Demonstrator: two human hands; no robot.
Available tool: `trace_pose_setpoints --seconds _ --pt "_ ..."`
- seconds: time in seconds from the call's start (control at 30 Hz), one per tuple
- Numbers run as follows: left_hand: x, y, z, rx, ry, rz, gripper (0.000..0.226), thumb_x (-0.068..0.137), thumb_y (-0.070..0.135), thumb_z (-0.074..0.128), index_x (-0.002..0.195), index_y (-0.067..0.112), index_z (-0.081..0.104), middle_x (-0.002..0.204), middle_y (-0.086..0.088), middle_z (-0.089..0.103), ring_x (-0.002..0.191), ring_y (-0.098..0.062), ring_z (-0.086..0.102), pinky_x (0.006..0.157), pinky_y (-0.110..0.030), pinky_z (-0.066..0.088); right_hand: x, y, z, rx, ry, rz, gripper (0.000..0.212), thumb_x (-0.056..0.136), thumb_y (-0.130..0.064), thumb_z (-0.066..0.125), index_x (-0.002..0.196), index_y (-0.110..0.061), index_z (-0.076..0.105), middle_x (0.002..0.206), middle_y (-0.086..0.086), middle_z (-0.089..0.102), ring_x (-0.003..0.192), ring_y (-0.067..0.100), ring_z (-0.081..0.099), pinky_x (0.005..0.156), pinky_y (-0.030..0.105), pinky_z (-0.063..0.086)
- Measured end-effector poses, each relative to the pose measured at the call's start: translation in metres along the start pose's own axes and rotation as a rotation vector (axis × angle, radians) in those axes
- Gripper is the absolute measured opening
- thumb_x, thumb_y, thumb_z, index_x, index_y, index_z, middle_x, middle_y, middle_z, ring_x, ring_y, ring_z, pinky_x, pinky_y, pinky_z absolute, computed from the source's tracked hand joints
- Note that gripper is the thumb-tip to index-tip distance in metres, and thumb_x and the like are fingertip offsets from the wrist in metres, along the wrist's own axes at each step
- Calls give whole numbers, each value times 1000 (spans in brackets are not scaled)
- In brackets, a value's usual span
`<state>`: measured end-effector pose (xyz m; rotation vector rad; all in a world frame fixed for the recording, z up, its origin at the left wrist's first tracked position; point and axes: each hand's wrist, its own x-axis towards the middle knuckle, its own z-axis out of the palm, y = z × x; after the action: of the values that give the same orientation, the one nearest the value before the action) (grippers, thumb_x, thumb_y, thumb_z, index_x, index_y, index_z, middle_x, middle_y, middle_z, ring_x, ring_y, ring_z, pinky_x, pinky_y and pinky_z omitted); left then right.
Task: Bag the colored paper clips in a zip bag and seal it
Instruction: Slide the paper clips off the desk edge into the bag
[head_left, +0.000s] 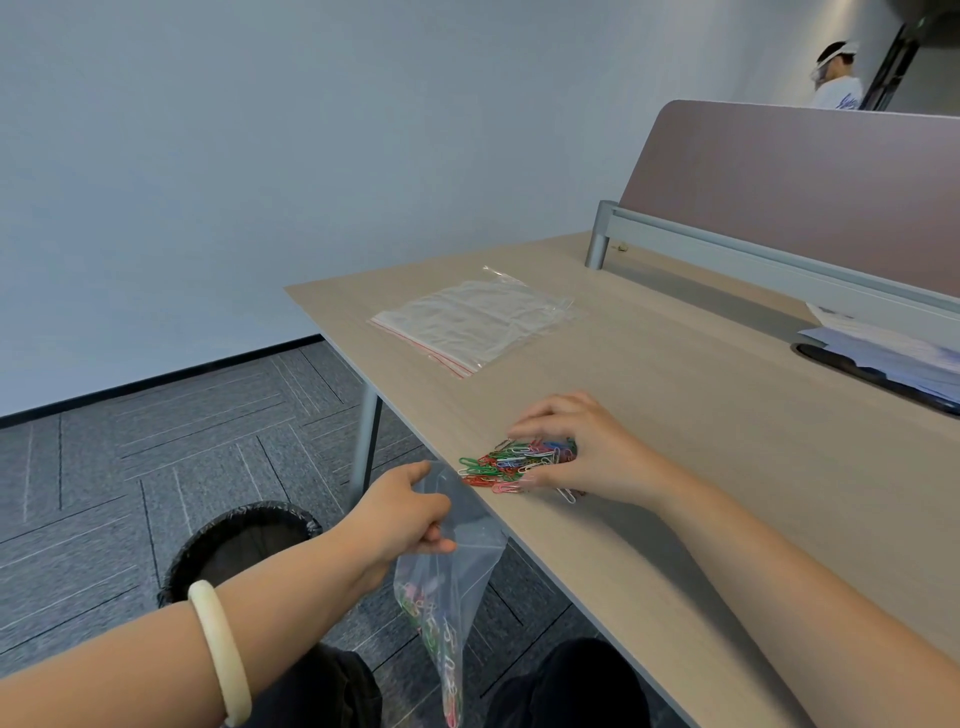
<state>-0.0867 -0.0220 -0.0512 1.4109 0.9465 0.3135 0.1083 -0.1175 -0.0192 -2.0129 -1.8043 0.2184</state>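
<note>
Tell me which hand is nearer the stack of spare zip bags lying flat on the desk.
Right. The right hand rests on the desk over the paper clips, nearer the spare zip bags. The left hand is off the desk edge, holding the open bag.

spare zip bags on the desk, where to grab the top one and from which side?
Judging by pose, pinch the spare zip bags at the red zip strip, the edge nearest the desk's left side, from that side. They lie flat; that stiffer edge is free to lift.

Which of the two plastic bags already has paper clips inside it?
The clear zip bag held by the left hand below the table edge; the red-striped one lies flat, without clips.
</note>
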Motion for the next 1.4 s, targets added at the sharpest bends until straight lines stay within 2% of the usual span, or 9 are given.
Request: trace_pose_setpoints --seconds 0.1,0.2,0.47,0.57,0.73,0.83,0.93,1.13,1.4 --pt "2 -1 -2 -6 -3 -6 70 83 -5 46 147 14 26 37 1 48 33 -7 51 60 -25 61 -6 0 -3 -103 5 37 47 69 -53 70 113 -40 62 104 -17 51 105 9 33 95 32 26" --pt "2 -2 -1 -10 6 -6 70 83 -6 46 147 13 26 39 0 48 35 -8 50 57 -24 60 -4 -8 5 -129 30 17 38 73 -50 67 110 -41 64 105 -13 52 101 8 30 93 31 23" --pt "2 1 1 -23 17 0 68 84 -6 43 147 13 26 49 -4 44 30 -4 46 53 -23 59 3 -24 27 -124 156 -76 22 76 -38 67 97 -35 71 98 -7 59 97 17 41 88 33 26" --pt "1 2 1 -23 21 1 68 84 -6 44 147 13 26 47 -3 45 29 -4 47 54 -23 59 6 -30 31 -138 157 -98 24 77 -40 66 100 -35 70 98 -8 58 99 17 41 86 31 22" --pt "0 3 2 -23 29 4 68 83 -7 43 146 12 27 40 0 44 28 -5 46 51 -22 58 3 -24 15 -43 136 -43 40 70 -58 58 104 -38 68 95 -14 52 97 10 36 93 35 28" --pt "-1 2 1 -32 23 2 69 84 -7 44 147 12 26 35 2 45 28 -5 47 52 -23 59 -3 -11 -3 -93 -6 22 51 66 -58 69 113 -41 61 99 -14 47 100 8 33 96 32 25" --pt "0 2 1 -37 19 -4 69 84 -6 45 147 13 25 36 2 45 29 -5 47 55 -24 59 -6 -6 -2 -164 -125 61 64 63 -63 68 122 -42 54 106 -8 50 104 10 37 93 31 23" --pt "2 2 2 -24 26 1 68 83 -6 45 147 12 26 38 0 45 29 -5 48 51 -23 59 2 -14 15 -102 -14 14 40 75 -52 65 112 -36 63 100 -5 58 104 12 49 92 35 27" --pt "2 5 -1 -20 26 12 69 84 -6 46 147 12 26 44 -2 44 35 -7 47 50 -21 58 8 -27 27 -84 69 -62 20 81 -38 63 100 -35 68 89 -6 59 97 15 50 89 36 26"
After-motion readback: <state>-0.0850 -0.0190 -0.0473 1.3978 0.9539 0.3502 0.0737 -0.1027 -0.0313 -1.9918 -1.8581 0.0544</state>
